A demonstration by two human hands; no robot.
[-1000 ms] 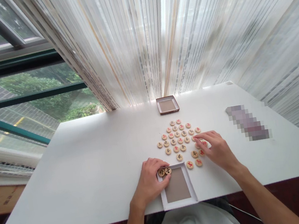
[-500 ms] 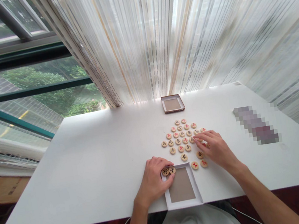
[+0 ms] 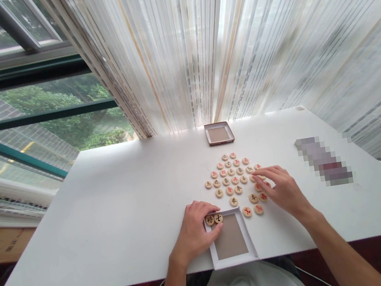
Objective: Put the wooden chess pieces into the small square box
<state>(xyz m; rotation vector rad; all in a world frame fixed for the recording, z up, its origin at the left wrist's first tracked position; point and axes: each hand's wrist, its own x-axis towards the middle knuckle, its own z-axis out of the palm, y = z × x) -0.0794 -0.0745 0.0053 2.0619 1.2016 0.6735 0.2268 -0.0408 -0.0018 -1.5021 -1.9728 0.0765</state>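
Cluster of round wooden discs [image 3: 233, 177], marked with red or black characters, lying flat just right of centre frame on the white table [image 3: 123, 220]. Each disc is judged light, stiff and smooth: it should slide readily and is best pinched at its rim. The right hand [image 3: 283, 191] rests with fingers extended on the cluster's right edge; whether it pinches a disc cannot be told. Two black-marked discs [image 3: 214, 219] sit in the upper-left corner of a shallow white cardboard tray [image 3: 252, 248], lower centre. The left hand [image 3: 192, 231] lies half-curled on that corner, clasping nothing. A brown-rimmed lid [image 3: 219, 133] lies beyond, below striped curtains [image 3: 232, 36].
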